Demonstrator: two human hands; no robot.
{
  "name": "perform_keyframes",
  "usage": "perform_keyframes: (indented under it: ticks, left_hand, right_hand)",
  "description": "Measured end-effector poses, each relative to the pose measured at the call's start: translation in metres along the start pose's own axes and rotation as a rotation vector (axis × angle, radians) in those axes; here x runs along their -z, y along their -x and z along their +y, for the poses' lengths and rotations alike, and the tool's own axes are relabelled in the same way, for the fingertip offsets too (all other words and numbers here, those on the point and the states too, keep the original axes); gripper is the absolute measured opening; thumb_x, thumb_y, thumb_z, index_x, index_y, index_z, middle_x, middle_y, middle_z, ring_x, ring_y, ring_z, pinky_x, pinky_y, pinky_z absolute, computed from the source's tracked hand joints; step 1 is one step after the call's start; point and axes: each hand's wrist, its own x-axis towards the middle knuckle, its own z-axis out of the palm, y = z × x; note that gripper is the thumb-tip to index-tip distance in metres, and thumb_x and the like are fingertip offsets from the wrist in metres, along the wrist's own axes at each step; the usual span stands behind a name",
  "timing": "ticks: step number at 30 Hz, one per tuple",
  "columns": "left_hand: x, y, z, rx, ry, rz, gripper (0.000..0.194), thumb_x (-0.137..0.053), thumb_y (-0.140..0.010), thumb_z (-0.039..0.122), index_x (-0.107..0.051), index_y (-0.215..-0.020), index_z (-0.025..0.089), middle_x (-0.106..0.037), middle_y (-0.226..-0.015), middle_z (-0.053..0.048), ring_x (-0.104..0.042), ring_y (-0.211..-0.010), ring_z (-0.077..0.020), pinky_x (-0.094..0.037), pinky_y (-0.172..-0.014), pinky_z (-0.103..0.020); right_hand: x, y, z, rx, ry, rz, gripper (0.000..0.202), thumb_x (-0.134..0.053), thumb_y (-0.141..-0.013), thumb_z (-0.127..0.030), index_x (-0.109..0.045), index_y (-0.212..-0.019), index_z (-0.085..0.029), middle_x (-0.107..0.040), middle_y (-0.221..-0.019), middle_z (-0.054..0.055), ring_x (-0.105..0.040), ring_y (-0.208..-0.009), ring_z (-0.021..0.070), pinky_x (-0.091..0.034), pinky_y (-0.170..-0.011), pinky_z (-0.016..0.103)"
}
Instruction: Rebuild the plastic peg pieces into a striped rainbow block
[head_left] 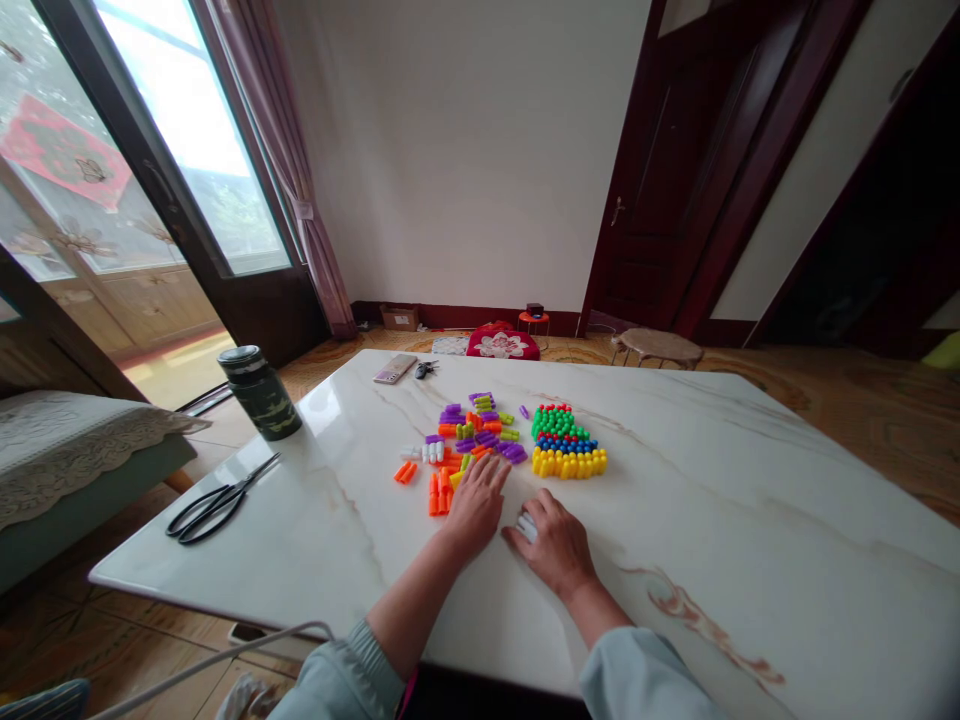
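Note:
My left hand (pixel 478 507) reaches over the near edge of a loose pile of small plastic tubes, fingers stretched out and pointing away from me. Purple tubes (pixel 514 453), orange tubes (pixel 440 494) and lime-green ones lie around its fingertips. A few white tubes (pixel 434 453) sit at the pile's left side. My right hand (pixel 556 543) rests on the table, curled round some white tubes (pixel 527 526) that show between thumb and fingers. Just beyond it stand close rows of small round-headed pegs, with yellow pegs (pixel 568 463) in front, then blue pegs (pixel 577 444), green pegs (pixel 551 425) and red.
The white marble-patterned table (pixel 735 480) spans the view. On its left are black-handled scissors (pixel 217 505) and a dark camouflage flask (pixel 259 395). A phone (pixel 395 369) and keys (pixel 425 369) lie near the far edge. A round stool (pixel 660 346) stands beyond.

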Motion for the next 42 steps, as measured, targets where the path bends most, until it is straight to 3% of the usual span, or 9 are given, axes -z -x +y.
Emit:
perform_keyframes:
  ticks: [4,9,17,25,29,33,40,42]
  left_hand:
    - [0.003,0.022,0.004,0.024,0.004,-0.002,0.052,-0.051,-0.084,0.019,-0.050,-0.136,0.020,-0.046,-0.145,-0.011,-0.029,-0.141,-0.0302,-0.023,-0.116,-0.054]
    - [-0.007,0.043,0.005,0.031,-0.011,0.057,0.039,-0.047,-0.090,0.024,-0.057,-0.128,0.022,-0.044,-0.147,-0.010,-0.031,-0.140,-0.0301,-0.027,-0.114,-0.055]
    - [-0.010,0.044,0.006,0.019,-0.027,0.101,0.041,-0.046,-0.090,0.022,-0.056,-0.129,0.024,-0.046,-0.145,-0.008,-0.034,-0.138,-0.0294,-0.027,-0.114,-0.054]
    - [-0.009,0.044,0.005,0.007,0.001,0.114,0.041,-0.048,-0.088,0.022,-0.057,-0.129,0.024,-0.048,-0.143,-0.009,-0.035,-0.137,-0.0291,-0.026,-0.114,-0.055]
    - [-0.006,0.042,0.006,0.019,0.000,0.088,0.042,-0.048,-0.087,0.022,-0.057,-0.128,0.024,-0.047,-0.144,-0.007,-0.035,-0.137,-0.0289,-0.027,-0.114,-0.053]
    - [-0.003,0.042,0.007,0.024,0.006,0.081,0.042,-0.048,-0.087,0.022,-0.057,-0.128,0.024,-0.047,-0.145,-0.007,-0.035,-0.138,-0.0286,-0.026,-0.115,-0.053]
    - [-0.005,0.042,0.006,0.028,0.032,0.092,0.043,-0.049,-0.086,0.021,-0.057,-0.128,0.025,-0.047,-0.144,-0.007,-0.035,-0.137,-0.0282,-0.026,-0.115,-0.053]
    - [-0.005,0.042,0.006,0.031,0.030,0.094,0.043,-0.048,-0.086,0.021,-0.057,-0.128,0.025,-0.048,-0.144,-0.006,-0.035,-0.137,-0.0283,-0.025,-0.115,-0.053]
  right_hand:
    - [-0.002,0.000,0.001,-0.019,0.043,0.030,0.023,-0.064,-0.083,-0.040,-0.054,-0.086,-0.020,-0.060,-0.089,0.005,-0.060,-0.078,0.0180,-0.041,-0.065,0.027]
    - [-0.009,0.001,0.006,0.012,0.044,0.077,0.017,-0.051,-0.093,-0.035,-0.050,-0.089,-0.019,-0.061,-0.085,0.002,-0.062,-0.070,0.0154,-0.038,-0.059,0.026]
    - [-0.008,-0.001,0.006,0.072,-0.049,0.161,0.011,-0.039,-0.093,-0.023,-0.047,-0.086,-0.020,-0.057,-0.084,0.004,-0.058,-0.077,0.0177,-0.042,-0.068,0.028]
    - [-0.013,-0.003,0.011,0.097,-0.184,0.188,0.017,-0.035,-0.097,-0.021,-0.051,-0.093,-0.020,-0.058,-0.087,0.005,-0.057,-0.082,0.0180,-0.044,-0.073,0.028]
    - [-0.018,-0.006,0.023,-0.047,-0.150,0.203,0.019,-0.039,-0.093,-0.018,-0.058,-0.094,-0.019,-0.063,-0.091,0.008,-0.056,-0.090,0.0209,-0.044,-0.079,0.032]
    - [-0.027,-0.016,0.042,-0.245,-0.285,0.293,0.024,-0.037,-0.090,-0.018,-0.060,-0.096,-0.018,-0.062,-0.095,0.009,-0.058,-0.089,0.0205,-0.047,-0.078,0.033]
    - [-0.025,-0.017,0.057,-0.244,-0.324,0.483,0.017,-0.041,-0.085,-0.021,-0.053,-0.097,-0.019,-0.057,-0.095,0.010,-0.056,-0.088,0.0218,-0.048,-0.078,0.037]
    - [-0.020,-0.012,0.054,-0.225,-0.293,0.466,0.011,-0.041,-0.084,-0.018,-0.050,-0.088,-0.021,-0.055,-0.089,0.007,-0.055,-0.081,0.0199,-0.047,-0.076,0.034]
